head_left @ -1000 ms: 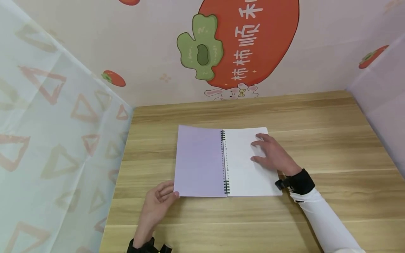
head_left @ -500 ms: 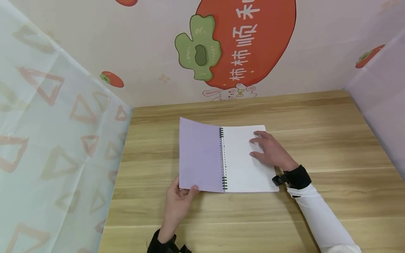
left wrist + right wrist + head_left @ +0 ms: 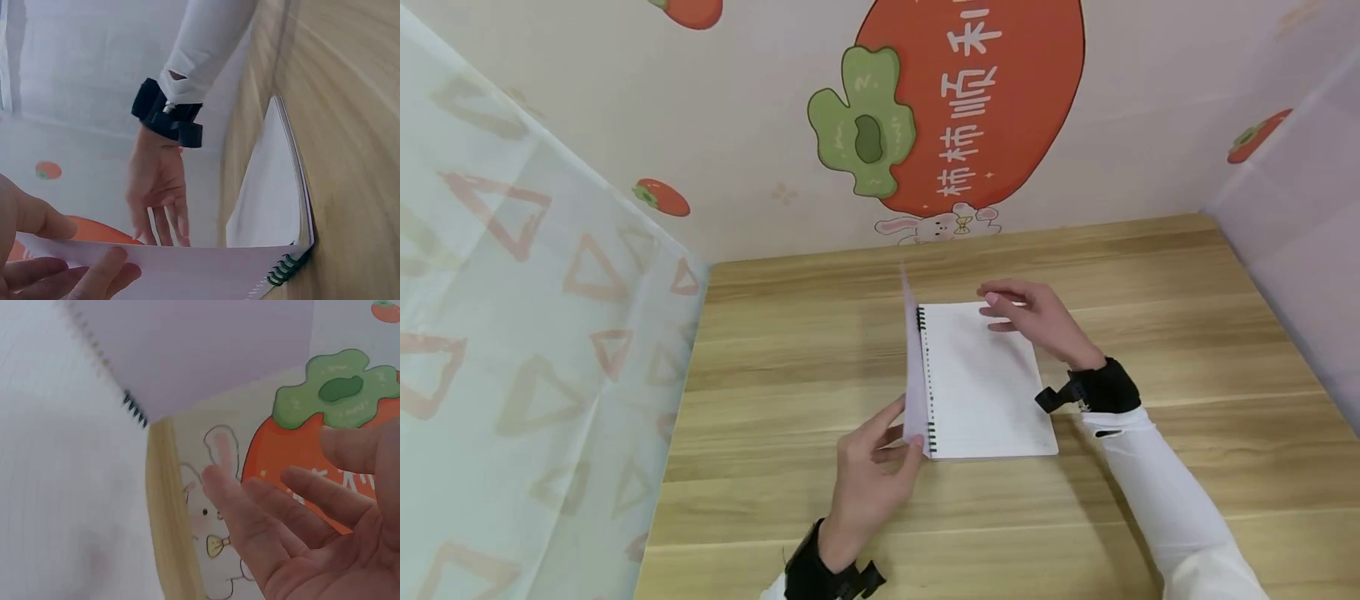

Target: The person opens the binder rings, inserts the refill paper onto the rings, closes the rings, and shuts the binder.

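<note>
Lifted since a moment ago, the lilac cover (image 3: 911,367) of the spiral notebook (image 3: 981,383), mid-tabletop (image 3: 1150,317), now stands upright, pinched by the left hand (image 3: 872,475), while the right hand (image 3: 1037,321) hovers open-fingered above the lined page's far edge.

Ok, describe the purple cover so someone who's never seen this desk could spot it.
On the wooden desk lies a spiral notebook with white lined pages. The purple cover stands on edge at its black coil, its near corner pinched by the left hand, the only lilac sheet there.
</note>
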Demonstrator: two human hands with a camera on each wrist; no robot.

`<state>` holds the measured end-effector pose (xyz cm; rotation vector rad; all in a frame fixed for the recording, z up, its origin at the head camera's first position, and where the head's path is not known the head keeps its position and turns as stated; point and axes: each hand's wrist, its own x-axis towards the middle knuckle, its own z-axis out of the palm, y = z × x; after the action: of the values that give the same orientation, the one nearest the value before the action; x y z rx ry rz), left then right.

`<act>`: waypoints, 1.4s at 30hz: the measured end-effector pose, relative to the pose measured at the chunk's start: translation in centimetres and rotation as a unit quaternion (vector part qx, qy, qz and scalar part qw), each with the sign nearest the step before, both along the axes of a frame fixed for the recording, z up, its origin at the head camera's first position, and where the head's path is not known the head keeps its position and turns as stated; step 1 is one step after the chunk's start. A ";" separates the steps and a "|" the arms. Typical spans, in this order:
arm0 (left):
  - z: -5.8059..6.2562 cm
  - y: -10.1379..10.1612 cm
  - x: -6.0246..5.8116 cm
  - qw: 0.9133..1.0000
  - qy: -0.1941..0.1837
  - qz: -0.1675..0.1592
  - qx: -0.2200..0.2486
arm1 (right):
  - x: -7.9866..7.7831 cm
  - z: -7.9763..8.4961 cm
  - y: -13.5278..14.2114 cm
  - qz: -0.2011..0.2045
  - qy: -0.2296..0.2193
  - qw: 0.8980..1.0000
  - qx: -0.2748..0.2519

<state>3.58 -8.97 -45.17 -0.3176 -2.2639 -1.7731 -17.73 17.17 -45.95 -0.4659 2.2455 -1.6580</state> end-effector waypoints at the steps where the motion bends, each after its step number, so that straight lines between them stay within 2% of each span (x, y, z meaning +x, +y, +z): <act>1: 0.1 0.4 -0.2 1.000 0.010 -0.007 -0.017 | -0.1 0.4 -0.2 0.004 -0.026 0.999 -0.029; 5: 0.5 1.7 -0.7 0.996 0.035 -0.046 -0.071 | 0.0 1.9 -0.5 0.014 -0.082 0.994 -0.069; 10: 0.8 3.3 -1.1 0.983 0.067 -0.075 -0.151 | 0.6 3.1 -0.4 0.010 -0.099 0.993 -0.065; 13: 0.9 4.2 -1.4 0.968 0.100 -0.066 -0.219 | 0.9 3.5 -0.2 -0.003 -0.086 0.996 -0.037; 17: 0.6 5.2 -1.8 0.944 0.133 -0.045 -0.299 | 0.9 3.7 -0.1 -0.024 -0.065 0.998 -0.007; 19: 0.4 5.5 -1.9 0.933 0.135 -0.055 -0.328 | 0.8 3.6 0.1 -0.037 -0.057 0.998 0.001; 22: 0.1 5.5 -1.9 0.923 0.107 -0.095 -0.356 | 0.8 3.3 0.6 -0.048 -0.046 0.998 0.012; 26: -0.4 4.7 -1.9 0.917 0.046 -0.136 -0.371 | 0.9 2.7 1.8 -0.054 -0.037 0.997 0.028; 29: -1.0 3.8 -2.1 0.913 0.015 -0.138 -0.383 | 1.1 2.1 2.7 -0.061 -0.039 0.997 0.038; 35: -2.5 2.3 -2.3 0.897 -0.014 -0.130 -0.422 | 1.3 0.7 4.2 -0.067 -0.047 0.994 0.069; 42: -3.5 1.8 -2.2 0.885 -0.045 -0.138 -0.442 | 1.1 -1.6 5.3 -0.069 -0.062 0.989 0.118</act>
<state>1.34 -7.12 -48.63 -0.7533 -3.0868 -0.7090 -16.64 22.46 -47.54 -0.1484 2.3853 -1.4140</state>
